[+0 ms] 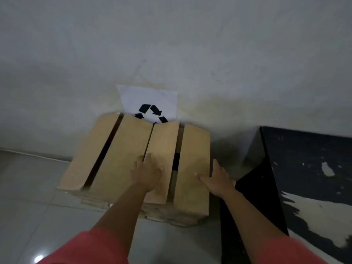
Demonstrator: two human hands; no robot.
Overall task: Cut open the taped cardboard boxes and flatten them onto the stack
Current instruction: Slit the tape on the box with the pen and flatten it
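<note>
Flattened box point(122, 149) lies on top of the cardboard stack point(167, 216), on the floor against the far wall, below a recycling sign point(150, 103). Left hand point(147, 173) and right hand point(219, 180) both open, palms flat on its flaps. Black table point(304, 159) at right.

Both arms reach forward, nearly straight, in red sleeves. The left hand point(147, 173) lies flat, palm down, fingers spread, on the middle of the flattened cardboard point(118, 149). The right hand point(217, 178) rests open at the cardboard's right edge, thumb on top, fingers pointing away. Neither grip closes on anything.
</note>
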